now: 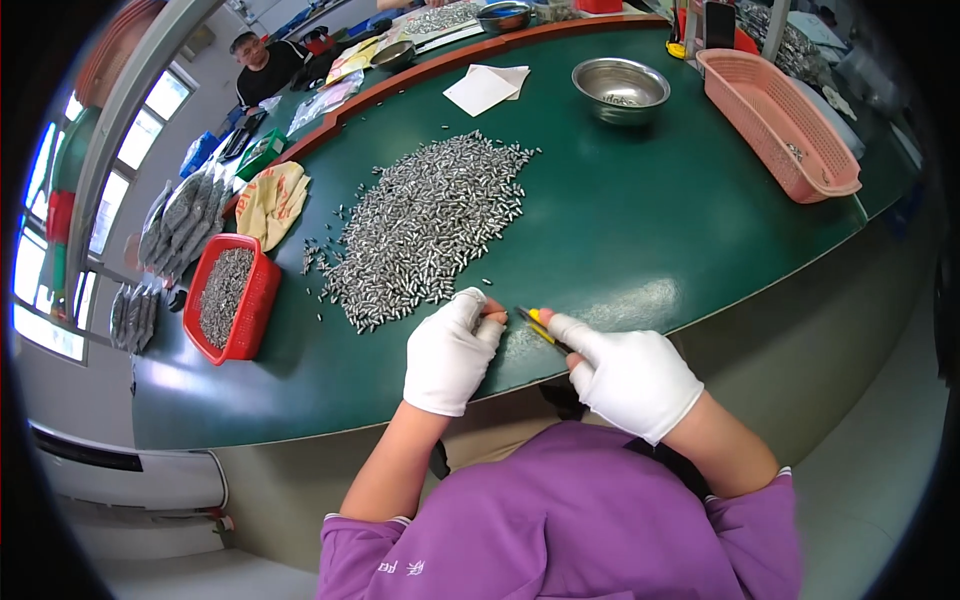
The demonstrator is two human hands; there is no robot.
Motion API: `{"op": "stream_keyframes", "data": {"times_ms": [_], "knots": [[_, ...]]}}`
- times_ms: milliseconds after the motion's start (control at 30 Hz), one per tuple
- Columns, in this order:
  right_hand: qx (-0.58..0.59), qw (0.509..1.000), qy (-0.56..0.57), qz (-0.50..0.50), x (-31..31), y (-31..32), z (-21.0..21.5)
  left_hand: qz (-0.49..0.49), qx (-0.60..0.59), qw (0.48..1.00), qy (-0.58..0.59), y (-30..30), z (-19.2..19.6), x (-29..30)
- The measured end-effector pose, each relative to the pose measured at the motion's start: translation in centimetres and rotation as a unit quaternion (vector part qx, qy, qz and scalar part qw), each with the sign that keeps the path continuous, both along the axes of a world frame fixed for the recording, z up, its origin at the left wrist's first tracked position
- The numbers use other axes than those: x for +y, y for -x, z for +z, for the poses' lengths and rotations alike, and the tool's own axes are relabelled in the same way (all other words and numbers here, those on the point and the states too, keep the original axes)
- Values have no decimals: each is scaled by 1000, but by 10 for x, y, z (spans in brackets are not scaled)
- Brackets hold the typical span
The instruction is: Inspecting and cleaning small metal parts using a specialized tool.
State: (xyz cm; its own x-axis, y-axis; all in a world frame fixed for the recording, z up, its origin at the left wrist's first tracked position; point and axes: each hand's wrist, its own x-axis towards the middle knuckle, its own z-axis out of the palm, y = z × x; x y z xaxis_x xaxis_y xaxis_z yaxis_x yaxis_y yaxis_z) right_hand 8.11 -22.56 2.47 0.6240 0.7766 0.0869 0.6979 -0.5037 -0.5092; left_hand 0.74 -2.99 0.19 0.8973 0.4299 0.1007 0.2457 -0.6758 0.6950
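Observation:
A wide pile of small silvery metal pins (430,220) with rounded ends lies on the green table (590,230). In front of its near edge is my left hand (452,350), in a white glove with bare fingertips. Its thumb and fingers are pinched together, and whatever they may hold is hidden. My right hand (635,375), gloved the same way, is closed around a slim yellow-and-black hand tool (545,330). The tool's tip points toward my left fingers, with a small gap between; its exact kind is unclear.
A red basket (262,310) full of small parts stands left, beside a yellow cloth bag (275,200) and filled plastic bags (185,220). Farther off are white papers (480,92), a steel bowl (620,95) and a pink basket (770,130). Another person (265,70) sits across.

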Motion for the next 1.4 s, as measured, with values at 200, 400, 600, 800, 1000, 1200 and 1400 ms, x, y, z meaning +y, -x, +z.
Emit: {"op": "stream_keyframes", "data": {"times_ms": [200, 400, 600, 800, 1000, 1200, 1400], "knots": [[-203, 947, -60, -243, -28, -71, -16, 87, -150, 918, 356, 15, -7, 29], [-359, 916, -33, -173, -14, -112, -27, 9, -250, 770, 587, 20, -8, 45], [-140, 987, -77, 11, 76, -83, -17, 10, -229, 724, 650, 16, -11, 48], [-144, 988, -49, 39, 104, -88, -23, 21, -228, 746, 625, 15, -13, 44], [-5, 994, -90, 55, 115, -87, -11, 1, -216, 695, 685, 16, -23, 46], [39, 969, -172, 173, 149, -79, 7, 1, -206, 690, 694, 14, -21, 48], [81, 958, -193, 197, 153, -82, 11, -2, -224, 679, 699, 18, -21, 47]]}}
